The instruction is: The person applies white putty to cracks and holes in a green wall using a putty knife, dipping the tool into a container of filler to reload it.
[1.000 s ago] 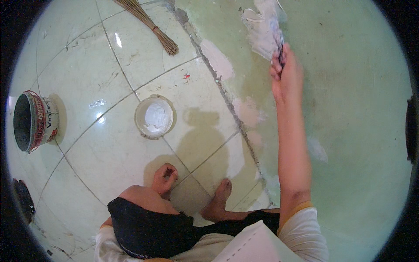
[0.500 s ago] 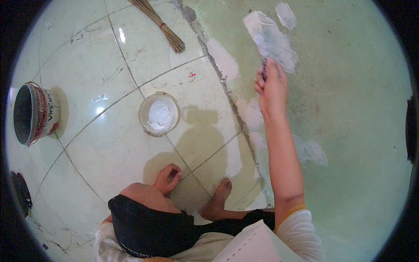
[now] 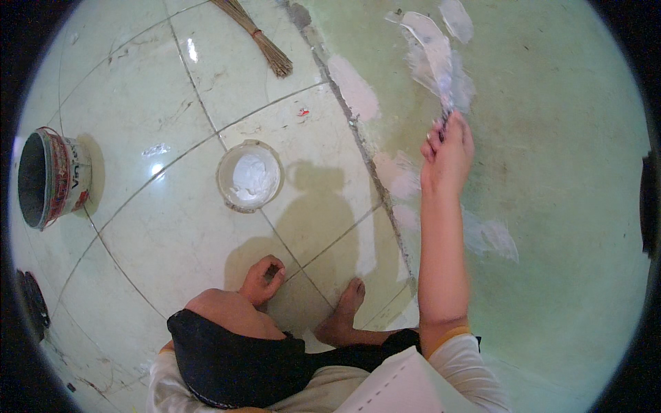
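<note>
My right hand [image 3: 447, 148] grips the handle of a scraper [image 3: 444, 107], whose blade is smeared with or pressed into white paste [image 3: 430, 51] on a green surface [image 3: 551, 172]. The blade's outline is hard to make out. My left hand [image 3: 265, 281] is curled beside my bent knee, low over the tiles, with nothing visible in its fingers. A shallow round tub [image 3: 249, 175] of white paste sits on the tiles above my left hand.
A bucket with a red handle [image 3: 54, 177] stands at the left on the tiled floor [image 3: 138, 255]. A bundle of thin sticks [image 3: 258, 38] lies at the top. A dark object [image 3: 33, 303] is at the lower left. My bare foot [image 3: 344, 316] rests near the cracked edge between tiles and green surface.
My right hand and scraper first swept left, then moved back right and slightly down across the white patch. A smear at the top shows new strokes. My left hand has barely moved.
</note>
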Demonstrator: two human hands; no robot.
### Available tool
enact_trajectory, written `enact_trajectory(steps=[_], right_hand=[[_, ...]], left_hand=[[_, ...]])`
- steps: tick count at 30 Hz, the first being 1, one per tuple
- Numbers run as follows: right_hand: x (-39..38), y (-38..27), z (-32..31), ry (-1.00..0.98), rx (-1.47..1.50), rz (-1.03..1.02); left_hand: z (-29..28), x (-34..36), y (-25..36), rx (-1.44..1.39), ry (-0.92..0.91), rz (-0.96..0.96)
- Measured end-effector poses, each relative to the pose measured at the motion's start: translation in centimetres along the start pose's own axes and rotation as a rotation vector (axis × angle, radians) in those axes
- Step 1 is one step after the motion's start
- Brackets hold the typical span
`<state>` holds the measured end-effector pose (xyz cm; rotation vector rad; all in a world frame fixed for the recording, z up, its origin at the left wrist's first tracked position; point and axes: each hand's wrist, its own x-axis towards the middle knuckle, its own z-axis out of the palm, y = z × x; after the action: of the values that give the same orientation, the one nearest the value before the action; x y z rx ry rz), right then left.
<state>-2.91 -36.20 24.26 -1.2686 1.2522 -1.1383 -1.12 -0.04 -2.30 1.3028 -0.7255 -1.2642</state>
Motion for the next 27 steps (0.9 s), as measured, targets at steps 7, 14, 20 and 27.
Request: enact_trajectory(steps=[7,14,20,27], right_hand=[[-3.4,-0.6,3.4,-0.136,-0.025,0.044],[2.5,1.1,9.6,-0.262,0.125,0.048],[0.3,0.4,4.5,-0.074,0.098,0.055],[-5.5,0.9,4.1,-0.088,0.072,0.064]], left_hand=[[-0.2,0.1,0.7,0.049,-0.011,-0.003],[0.2,0.3,0.5,0.039,-0.017,-0.019],[-0.1,0.2,0.7,0.063,0.007,-0.001],[-0.3,0.0,0.4,0.061,-0.008,-0.013]])
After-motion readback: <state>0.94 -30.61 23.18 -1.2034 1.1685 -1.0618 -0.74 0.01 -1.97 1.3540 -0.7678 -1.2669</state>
